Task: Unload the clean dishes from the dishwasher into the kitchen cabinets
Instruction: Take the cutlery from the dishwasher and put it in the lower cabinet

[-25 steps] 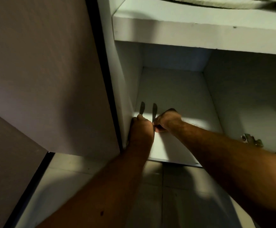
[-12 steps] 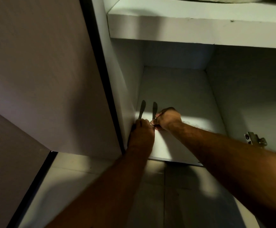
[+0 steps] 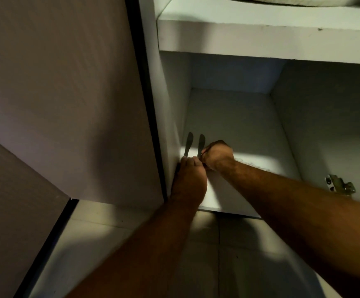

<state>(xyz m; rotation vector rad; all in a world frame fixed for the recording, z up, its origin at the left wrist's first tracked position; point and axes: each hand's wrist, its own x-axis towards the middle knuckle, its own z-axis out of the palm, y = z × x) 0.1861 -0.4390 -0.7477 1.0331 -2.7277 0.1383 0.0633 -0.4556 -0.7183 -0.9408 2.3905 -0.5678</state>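
Two dark table knives lie side by side on the white cabinet shelf point(image 3: 239, 130), blades pointing to the back. My left hand point(image 3: 190, 175) holds the handle of the left knife point(image 3: 188, 144) close to the cabinet's left wall. My right hand point(image 3: 217, 155) pinches the handle of the right knife point(image 3: 201, 144). Both handles are hidden under my fingers. The two hands touch each other near the shelf's front left corner.
A thick white shelf board point(image 3: 260, 39) spans above. The open cabinet door point(image 3: 56, 93) stands at the left. A metal hinge point(image 3: 339, 186) sits on the right wall. Tiled floor point(image 3: 196, 244) shows below the shelf's front edge.
The left knife has slid a little deeper and straightened beside the right one. Both hands have stayed on the handles.
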